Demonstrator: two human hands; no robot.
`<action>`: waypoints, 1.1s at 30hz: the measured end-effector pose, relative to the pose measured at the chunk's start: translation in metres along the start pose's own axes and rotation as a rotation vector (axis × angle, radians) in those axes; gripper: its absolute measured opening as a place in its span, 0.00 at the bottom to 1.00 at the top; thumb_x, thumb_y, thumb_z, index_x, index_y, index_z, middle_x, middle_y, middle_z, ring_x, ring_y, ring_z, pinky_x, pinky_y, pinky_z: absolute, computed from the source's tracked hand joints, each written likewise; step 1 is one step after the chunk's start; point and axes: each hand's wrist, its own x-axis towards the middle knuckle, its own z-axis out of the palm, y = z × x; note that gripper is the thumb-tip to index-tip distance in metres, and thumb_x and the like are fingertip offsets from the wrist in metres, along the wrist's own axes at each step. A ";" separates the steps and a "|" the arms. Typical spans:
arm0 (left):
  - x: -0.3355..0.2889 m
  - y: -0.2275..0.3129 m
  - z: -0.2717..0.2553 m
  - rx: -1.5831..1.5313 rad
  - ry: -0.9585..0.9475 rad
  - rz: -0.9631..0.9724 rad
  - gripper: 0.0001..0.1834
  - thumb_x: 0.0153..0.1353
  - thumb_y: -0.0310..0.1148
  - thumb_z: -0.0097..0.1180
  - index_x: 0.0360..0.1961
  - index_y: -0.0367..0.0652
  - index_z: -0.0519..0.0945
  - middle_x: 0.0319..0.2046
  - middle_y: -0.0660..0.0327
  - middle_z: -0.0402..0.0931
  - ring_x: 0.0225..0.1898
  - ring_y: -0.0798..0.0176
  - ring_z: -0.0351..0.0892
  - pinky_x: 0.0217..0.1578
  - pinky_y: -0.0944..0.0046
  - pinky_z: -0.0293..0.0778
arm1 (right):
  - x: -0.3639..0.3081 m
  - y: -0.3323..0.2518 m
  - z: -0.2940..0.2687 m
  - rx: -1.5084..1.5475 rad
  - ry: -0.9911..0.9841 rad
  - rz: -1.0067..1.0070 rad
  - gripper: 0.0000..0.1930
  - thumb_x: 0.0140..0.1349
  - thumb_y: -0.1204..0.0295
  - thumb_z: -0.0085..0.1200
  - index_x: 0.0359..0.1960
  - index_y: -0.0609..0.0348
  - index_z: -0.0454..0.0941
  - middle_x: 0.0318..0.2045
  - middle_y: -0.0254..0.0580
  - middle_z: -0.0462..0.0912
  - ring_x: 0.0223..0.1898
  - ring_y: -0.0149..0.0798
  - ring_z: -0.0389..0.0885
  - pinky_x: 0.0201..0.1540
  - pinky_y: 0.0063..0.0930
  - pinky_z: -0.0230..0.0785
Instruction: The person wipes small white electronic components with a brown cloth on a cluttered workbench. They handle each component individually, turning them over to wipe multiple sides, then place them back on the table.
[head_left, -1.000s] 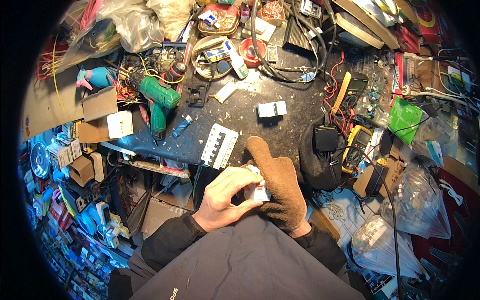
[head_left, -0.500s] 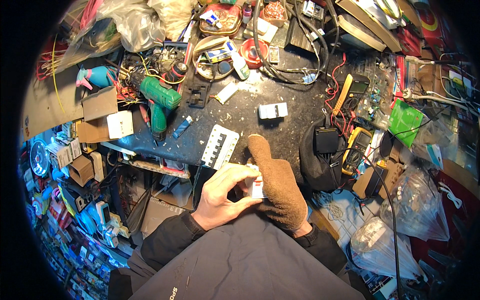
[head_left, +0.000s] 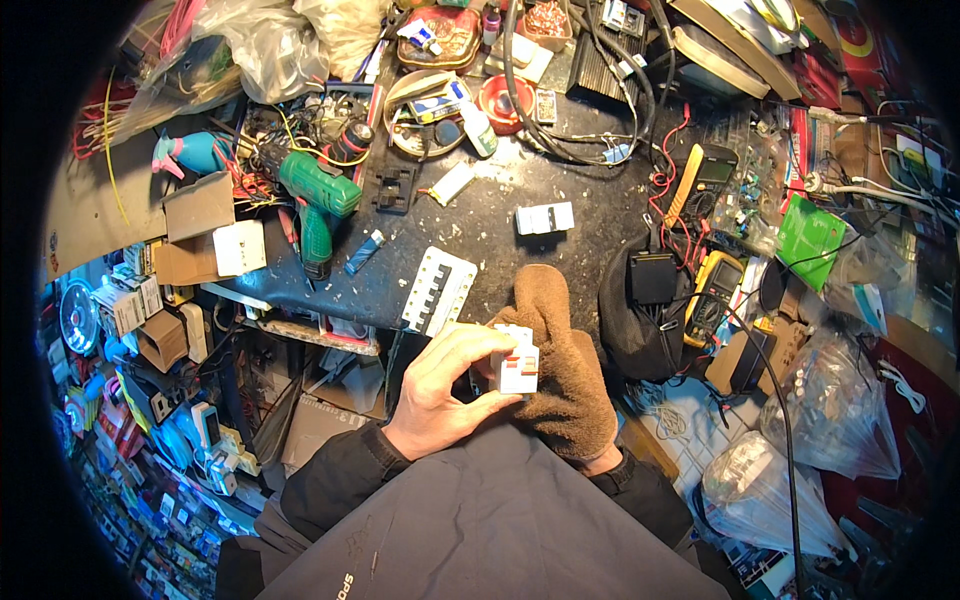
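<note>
Between the thumb and fingers of my left hand point(head_left: 438, 388) is a small white circuit breaker point(head_left: 517, 374) with a red-orange mark on its front. A brown fuzzy cloth point(head_left: 568, 385) covers my right hand point(head_left: 602, 461) like a mitt; only skin near the wrist shows, and the fingers are hidden. The cloth is right beside the breaker, and I cannot tell whether it touches it. Ahead on the dark bench lies a white and black block point(head_left: 545, 218), apart from both hands. Just beyond my left hand rests a white panel point(head_left: 440, 291) with a row of black parts.
A green cordless drill point(head_left: 318, 203) and a blue lighter point(head_left: 365, 252) lie to the left. On the right are a black bag point(head_left: 640, 320), a yellow multimeter point(head_left: 714, 292) and a green board point(head_left: 810, 243). Black cable loops point(head_left: 560, 150) and a red bowl point(head_left: 503, 104) are at the back.
The cloth-covered right hand has shifted slightly right, off the breaker's front, and its tip has tilted. More of the breaker now shows in my left hand, which stays nearly in place.
</note>
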 end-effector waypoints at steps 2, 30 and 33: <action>0.000 0.000 0.000 0.021 0.002 0.028 0.34 0.53 0.26 0.89 0.61 0.39 0.87 0.55 0.53 0.87 0.53 0.55 0.89 0.51 0.59 0.88 | -0.001 0.003 0.002 -0.002 0.020 -0.136 0.50 0.69 0.64 0.78 0.87 0.65 0.62 0.72 0.47 0.82 0.69 0.37 0.83 0.70 0.33 0.77; -0.011 0.004 0.004 -0.125 0.018 -0.092 0.38 0.56 0.32 0.89 0.67 0.41 0.86 0.58 0.55 0.88 0.49 0.61 0.88 0.49 0.62 0.87 | 0.006 -0.017 0.006 -0.275 0.090 -0.223 0.38 0.68 0.49 0.74 0.67 0.69 0.81 0.53 0.47 0.92 0.47 0.45 0.94 0.51 0.35 0.83; -0.006 0.008 0.005 -0.098 0.000 0.008 0.40 0.54 0.35 0.90 0.68 0.40 0.85 0.60 0.54 0.89 0.55 0.55 0.88 0.55 0.59 0.86 | -0.002 -0.011 0.013 -0.093 0.124 -0.246 0.33 0.69 0.56 0.75 0.68 0.64 0.81 0.52 0.43 0.91 0.49 0.40 0.93 0.51 0.32 0.82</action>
